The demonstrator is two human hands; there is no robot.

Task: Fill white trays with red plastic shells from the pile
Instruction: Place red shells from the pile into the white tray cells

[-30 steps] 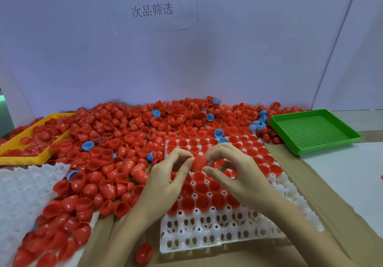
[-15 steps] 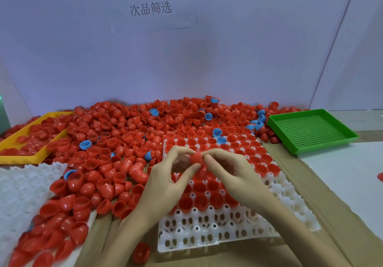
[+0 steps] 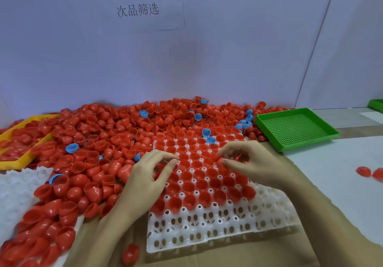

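Observation:
A white tray [image 3: 207,227] lies in front of me; red shells [image 3: 199,175] fill its far rows and its near rows are bare holes. The big pile of red shells [image 3: 99,142] spreads behind and to the left of it. My left hand [image 3: 149,177] hovers over the tray's left edge, thumb and forefinger apart, with nothing seen between them. My right hand [image 3: 252,163] is over the tray's right part, its fingers curled round a red shell [image 3: 239,158] that shows only partly.
A second white tray [image 3: 14,192] lies at the left, a yellow tray [image 3: 18,163] holding shells behind it. A green mesh tray [image 3: 294,130] sits at the right. Blue shells [image 3: 72,148] are mixed into the pile. Loose red shells lie at the right [image 3: 363,171] and front [image 3: 130,253].
The hands, which met over one red shell at the tray's middle, have parted. The right hand moved right with the shell; the left drew back to the tray's left edge.

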